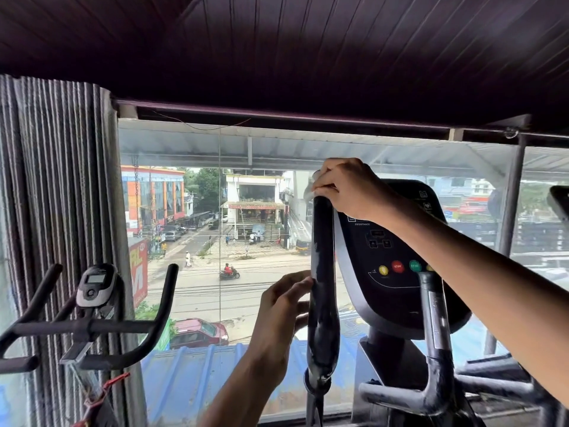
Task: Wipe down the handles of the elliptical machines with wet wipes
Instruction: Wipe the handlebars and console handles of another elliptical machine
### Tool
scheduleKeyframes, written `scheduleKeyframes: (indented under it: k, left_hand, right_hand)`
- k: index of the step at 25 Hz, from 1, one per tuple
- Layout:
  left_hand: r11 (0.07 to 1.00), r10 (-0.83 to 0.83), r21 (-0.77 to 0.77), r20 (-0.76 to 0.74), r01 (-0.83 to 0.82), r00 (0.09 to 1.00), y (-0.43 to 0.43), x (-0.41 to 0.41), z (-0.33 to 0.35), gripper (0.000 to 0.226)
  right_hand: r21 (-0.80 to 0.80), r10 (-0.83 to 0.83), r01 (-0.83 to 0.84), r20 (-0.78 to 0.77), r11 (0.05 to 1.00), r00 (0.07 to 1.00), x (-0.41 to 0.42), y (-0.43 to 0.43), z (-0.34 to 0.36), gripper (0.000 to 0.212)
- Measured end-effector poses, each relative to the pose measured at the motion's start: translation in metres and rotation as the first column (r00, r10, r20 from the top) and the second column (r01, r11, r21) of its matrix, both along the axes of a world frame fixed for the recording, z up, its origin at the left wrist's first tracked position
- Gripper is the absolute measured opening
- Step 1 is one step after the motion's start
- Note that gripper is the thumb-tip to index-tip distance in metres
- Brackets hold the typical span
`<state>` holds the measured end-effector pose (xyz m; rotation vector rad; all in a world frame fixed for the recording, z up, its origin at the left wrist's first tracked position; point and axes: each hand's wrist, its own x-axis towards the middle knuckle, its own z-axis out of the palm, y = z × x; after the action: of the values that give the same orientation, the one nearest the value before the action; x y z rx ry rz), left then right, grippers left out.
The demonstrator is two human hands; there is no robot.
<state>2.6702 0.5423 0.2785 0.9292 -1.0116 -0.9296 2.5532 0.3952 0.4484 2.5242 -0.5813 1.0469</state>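
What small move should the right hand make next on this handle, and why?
Probably slide the right hand with the wipe down the handle: it grips only the top, the length below looks smeared, and the left hand holds the middle.

Right grip point(348, 189) is up high, fingers curled over the top of the handle point(321, 248), forearm stretching in from lower right. Left grip point(283, 306) sits below it, fingers wrapped onto the same handle, forearm rising from underneath.
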Motion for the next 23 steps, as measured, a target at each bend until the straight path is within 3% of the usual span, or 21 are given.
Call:
scheduleKeyframes:
  k: [5, 7, 11, 15, 18, 20, 23]
  left_hand:
    - [1.0, -0.008, -0.003, 0.028, 0.008, 1.0, 0.006, 0.002, -0.01, 0.02]
    - [1.0, -0.011, -0.004, 0.04, 0.011, 0.999, 0.007, 0.002, -0.015, 0.02]
    - [1.0, -0.016, -0.013, 0.061, 0.017, 0.998, 0.011, 0.003, -0.023, 0.022]
    - [0.999, -0.034, -0.007, 0.07, 0.035, 0.997, 0.012, 0.005, -0.031, 0.024]
    - [0.998, -0.044, -0.029, 0.083, 0.047, 0.996, 0.014, 0.005, -0.037, 0.026]
    - [0.997, -0.051, -0.052, 0.103, 0.056, 0.993, 0.017, 0.005, -0.042, 0.027]
    - [0.994, -0.062, -0.08, 0.127, 0.073, 0.99, 0.017, 0.008, -0.05, 0.026]
  right_hand:
    - [0.125, 0.046, 0.001, -0.37, 0.992, 0.928, -0.011, 0.048, -0.015, 0.013]
    - [0.16, 0.08, -0.008, -0.448, 0.987, 0.89, -0.015, 0.059, -0.022, 0.012]
    - [-0.105, 0.076, -0.122, -0.362, 0.987, 0.929, -0.013, 0.061, -0.045, 0.011]
    - [0.056, 0.105, -0.09, -0.378, 0.994, 0.92, -0.023, 0.073, -0.05, 0.011]
    - [-0.059, 0.081, -0.103, -0.298, 0.993, 0.951, -0.018, 0.076, -0.056, 0.013]
    - [0.033, 0.08, -0.075, -0.216, 0.997, 0.973, -0.019, 0.079, -0.062, 0.014]
    - [0.172, 0.101, -0.06, -0.245, 0.983, 0.964, -0.028, 0.086, -0.065, 0.012]
